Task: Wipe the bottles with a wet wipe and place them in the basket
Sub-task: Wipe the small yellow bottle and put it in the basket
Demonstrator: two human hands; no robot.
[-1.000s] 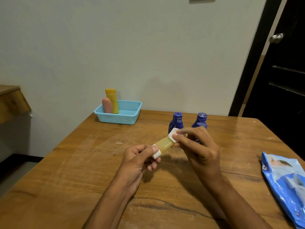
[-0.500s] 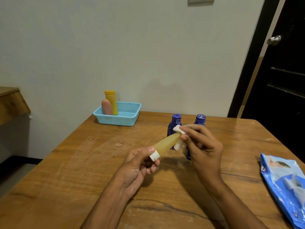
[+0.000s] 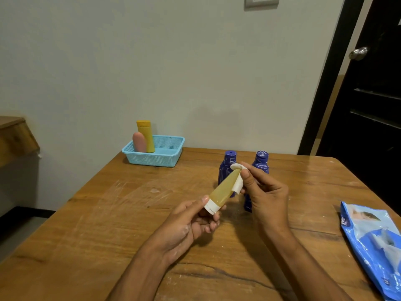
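Standing in the basket [image 3: 169, 156]: yellow bottle [image 3: 146, 135], pink bottle [image 3: 139, 142]; both grips holding tube [image 3: 223, 189] and wipe [image 3: 237, 184].

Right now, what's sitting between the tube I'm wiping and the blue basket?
Nothing: in the head view, only bare wooden table lies between the amber tube and the basket. The two blue bottles stand behind the tube instead.

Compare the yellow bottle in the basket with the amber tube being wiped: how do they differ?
The yellow bottle stands upright in the basket; the amber tube is tilted in the air, left hand gripping its white cap. The bottle is opaque, the tube translucent. Only the tube touches the wipe, pinched by the right hand. Both are yellowish.
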